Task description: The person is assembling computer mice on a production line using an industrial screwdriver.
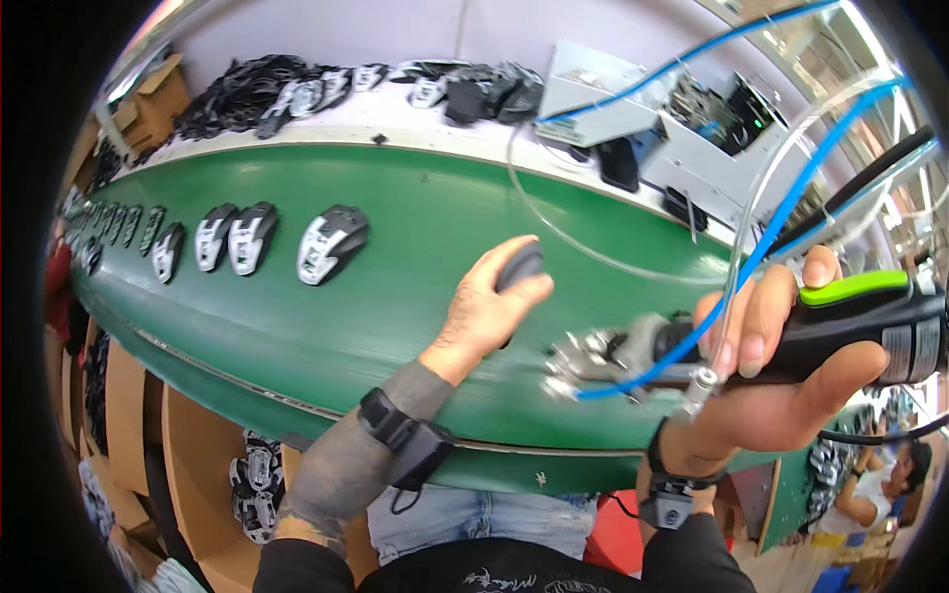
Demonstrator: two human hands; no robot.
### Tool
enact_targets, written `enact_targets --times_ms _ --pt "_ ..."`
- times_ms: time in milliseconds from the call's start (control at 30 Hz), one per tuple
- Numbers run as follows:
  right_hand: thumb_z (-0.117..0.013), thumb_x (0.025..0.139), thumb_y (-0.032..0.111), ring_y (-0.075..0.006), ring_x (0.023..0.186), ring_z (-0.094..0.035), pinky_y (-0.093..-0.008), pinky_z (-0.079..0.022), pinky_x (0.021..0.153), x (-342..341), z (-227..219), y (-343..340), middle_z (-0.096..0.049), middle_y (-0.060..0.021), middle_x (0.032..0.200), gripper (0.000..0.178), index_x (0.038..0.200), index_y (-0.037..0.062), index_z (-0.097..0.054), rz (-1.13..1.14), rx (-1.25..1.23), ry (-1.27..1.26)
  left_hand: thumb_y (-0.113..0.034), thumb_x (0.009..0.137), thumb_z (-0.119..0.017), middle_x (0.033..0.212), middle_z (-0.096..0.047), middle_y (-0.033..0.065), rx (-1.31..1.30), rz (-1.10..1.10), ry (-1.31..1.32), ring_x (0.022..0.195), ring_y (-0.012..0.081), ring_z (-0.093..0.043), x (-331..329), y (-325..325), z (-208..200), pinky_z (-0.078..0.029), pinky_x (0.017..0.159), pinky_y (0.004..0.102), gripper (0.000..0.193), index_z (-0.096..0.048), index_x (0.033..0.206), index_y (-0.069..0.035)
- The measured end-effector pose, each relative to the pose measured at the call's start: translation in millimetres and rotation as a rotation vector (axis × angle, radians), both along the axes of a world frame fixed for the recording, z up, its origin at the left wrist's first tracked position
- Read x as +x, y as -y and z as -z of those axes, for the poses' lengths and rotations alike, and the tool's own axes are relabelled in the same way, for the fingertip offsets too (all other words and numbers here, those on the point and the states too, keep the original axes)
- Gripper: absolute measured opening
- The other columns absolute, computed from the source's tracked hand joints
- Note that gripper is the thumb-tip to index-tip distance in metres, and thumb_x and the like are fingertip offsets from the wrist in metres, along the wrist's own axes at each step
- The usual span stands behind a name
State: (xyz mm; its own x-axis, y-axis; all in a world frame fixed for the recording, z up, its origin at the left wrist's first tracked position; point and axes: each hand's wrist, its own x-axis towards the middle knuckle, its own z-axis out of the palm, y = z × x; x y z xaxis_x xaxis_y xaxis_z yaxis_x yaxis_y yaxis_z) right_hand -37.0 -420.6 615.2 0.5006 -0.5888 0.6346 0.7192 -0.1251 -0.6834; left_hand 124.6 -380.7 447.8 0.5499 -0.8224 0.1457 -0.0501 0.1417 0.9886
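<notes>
My left hand (pixel 479 308) is over the middle of the green belt, its fingers closed round a dark grey, rounded piece (pixel 522 265) that looks like a computer mouse; the hand hides most of it. At the right, my right hand (pixel 756 395) grips a black powered screwdriver (pixel 909 336) with a bright green lever (pixel 852 289). Its blurred metal head (pixel 583 364) points left, just to the right of my left hand and apart from the held piece. A blue air hose (pixel 781 217) and a clear tube run to the tool's metal end.
Left along the green belt (pixel 425 188) lie several black-and-white mouse bodies (pixel 334 244). The white back shelf carries a heap of black parts (pixel 242 94), grey casings and a metal machine box (pixel 593 84). Cardboard boxes (pixel 193 465) stand below. A co-worker (pixel 870 494) sits at far right.
</notes>
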Motion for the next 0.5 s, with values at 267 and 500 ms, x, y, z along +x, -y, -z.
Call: enact_targets --times_ms 267,500 --pt "-0.051 0.087 0.049 -0.016 0.044 -0.05 -0.0223 -0.041 0.04 -32 -24 19 -0.048 -0.005 0.057 0.054 0.104 0.0004 -0.034 -0.114 -0.068 -0.097 -0.027 0.067 -0.066 0.125 -0.047 0.0138 0.28 -0.118 0.741 0.108 0.0327 -0.051 2 -6 -3 -0.043 0.091 0.0402 0.052 -0.055 0.116 -0.012" --pt "-0.047 0.09 0.046 -0.016 0.041 -0.047 -0.0251 -0.039 0.041 -29 -22 22 -0.045 -0.0055 0.056 0.048 0.102 0.001 -0.035 -0.049 -0.005 0.032 -0.027 0.081 -0.065 0.139 -0.029 0.0168 -0.147 0.057 -0.126 0.132 0.0309 -0.024 21 -4 -23 -0.025 0.107 0.042 0.059 -0.04 0.132 -0.011"
